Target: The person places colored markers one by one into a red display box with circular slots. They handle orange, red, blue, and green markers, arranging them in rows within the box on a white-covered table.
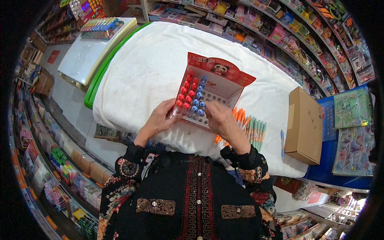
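In front of me on a white cloth stands a red cardboard display box [221,75] with a panda on its raised back panel. Red-topped pens [186,91] stand in holes at its left side. Blue-topped pens [199,95] fill the rows beside them, and bare holes show farther right. My left hand [162,117] grips the box's left front edge. Inside the box, my right hand [221,117] has its fingertips at the top of a blue pen; its fingers partly hide that pen. Orange pens [239,115] and green pens [255,132] lie in rows right of the box, partly behind my right forearm.
A single blue pen [282,144] lies near a brown cardboard box [303,127] on the right. Beyond that are packaged sheets [352,150] on a blue surface. A green-edged table [99,81] carries the white cloth [141,69]. Stocked shelves [270,33] surround the table.
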Tool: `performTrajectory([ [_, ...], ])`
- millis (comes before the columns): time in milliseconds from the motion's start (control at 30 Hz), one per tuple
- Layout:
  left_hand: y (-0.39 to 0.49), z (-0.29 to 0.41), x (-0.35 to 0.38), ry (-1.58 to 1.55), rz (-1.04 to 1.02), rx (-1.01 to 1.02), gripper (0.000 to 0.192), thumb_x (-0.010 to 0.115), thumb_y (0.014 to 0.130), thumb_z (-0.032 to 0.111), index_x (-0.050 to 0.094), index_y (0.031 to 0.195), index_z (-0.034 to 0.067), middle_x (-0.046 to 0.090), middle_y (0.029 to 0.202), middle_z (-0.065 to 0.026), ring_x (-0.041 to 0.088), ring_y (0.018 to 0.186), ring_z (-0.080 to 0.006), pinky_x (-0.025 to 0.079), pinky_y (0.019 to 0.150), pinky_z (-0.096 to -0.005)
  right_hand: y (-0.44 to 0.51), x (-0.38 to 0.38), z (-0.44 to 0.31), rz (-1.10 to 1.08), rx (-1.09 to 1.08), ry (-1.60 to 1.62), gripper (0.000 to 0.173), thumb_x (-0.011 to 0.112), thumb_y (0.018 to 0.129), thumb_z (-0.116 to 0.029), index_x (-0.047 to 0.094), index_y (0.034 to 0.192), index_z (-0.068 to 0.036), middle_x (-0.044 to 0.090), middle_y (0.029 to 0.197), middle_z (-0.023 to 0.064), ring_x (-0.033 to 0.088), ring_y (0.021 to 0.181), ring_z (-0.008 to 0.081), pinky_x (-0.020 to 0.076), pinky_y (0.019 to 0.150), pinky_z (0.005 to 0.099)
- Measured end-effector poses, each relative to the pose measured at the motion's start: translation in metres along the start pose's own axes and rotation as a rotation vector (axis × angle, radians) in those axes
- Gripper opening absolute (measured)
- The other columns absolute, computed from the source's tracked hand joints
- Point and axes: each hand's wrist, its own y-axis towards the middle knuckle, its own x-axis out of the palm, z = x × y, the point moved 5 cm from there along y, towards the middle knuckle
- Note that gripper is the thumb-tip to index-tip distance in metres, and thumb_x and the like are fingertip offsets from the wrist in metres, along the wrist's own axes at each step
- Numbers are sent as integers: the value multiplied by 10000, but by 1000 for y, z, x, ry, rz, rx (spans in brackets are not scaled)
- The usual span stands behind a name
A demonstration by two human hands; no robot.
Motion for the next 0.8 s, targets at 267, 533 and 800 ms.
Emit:
performTrajectory([
  [267,0,-1,0,11,-79,-78,551,662,815,276,478,1276,38,532,1214,-182,540,1075,-321,465,878,-377,-36,-71,28,258,240,25,312,612,812,-8,575,1121,-29,647,914,136,649,815,219,523,684,288],
  [533,2,9,-3,92,92,198,401,668,818,227,549,1143,27,555,1101,-128,549,809,-207,465,700,-309,-220,-142,185,-152,1209,-810,246,555,842,-190,556,974,18,621,918,234,595,898,408,482,765,479],
  [800,0,5,-1,-17,13,22,329,673,810,214,571,1054,18,556,1073,-137,545,812,-225,459,728,-310,-276,-125,209,49,1127,-872,196,533,815,-152,578,903,18,605,880,260,596,888,423,485,742,496],
])
